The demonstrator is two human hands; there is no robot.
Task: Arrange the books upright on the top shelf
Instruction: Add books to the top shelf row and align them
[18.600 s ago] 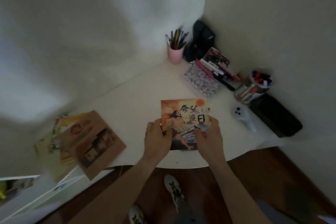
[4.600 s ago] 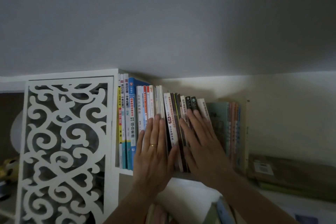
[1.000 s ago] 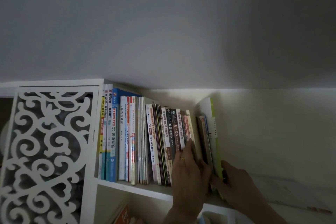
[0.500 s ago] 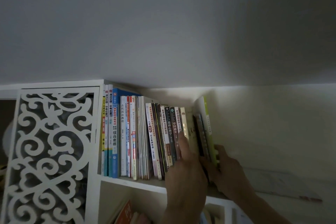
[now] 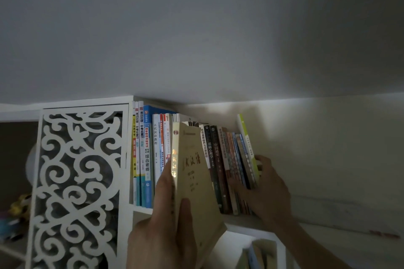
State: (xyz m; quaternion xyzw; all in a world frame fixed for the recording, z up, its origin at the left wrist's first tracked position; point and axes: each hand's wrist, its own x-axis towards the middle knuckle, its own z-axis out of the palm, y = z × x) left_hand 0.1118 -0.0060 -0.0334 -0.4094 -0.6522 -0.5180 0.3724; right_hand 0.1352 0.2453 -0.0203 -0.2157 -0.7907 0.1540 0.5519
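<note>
A beige book (image 5: 192,172) is held clear of the top shelf (image 5: 240,217) by the left hand (image 5: 166,225), its grip clamped on the spine; a slip is judged possible. Beyond, leaning books (image 5: 238,159) are braced by the right hand (image 5: 265,190), fingers loosely spread; collapse is judged likely if released.

Viewpoint: the single head-worn camera is sitting below the top shelf (image 5: 240,217), close in.
Facing: it is tilting forward and upward, taking in the row of books (image 5: 150,155) and much bare wall above.
Nearness: the left hand (image 5: 166,231) is filling the lower foreground.
Shared views: only one view is looking on.
</note>
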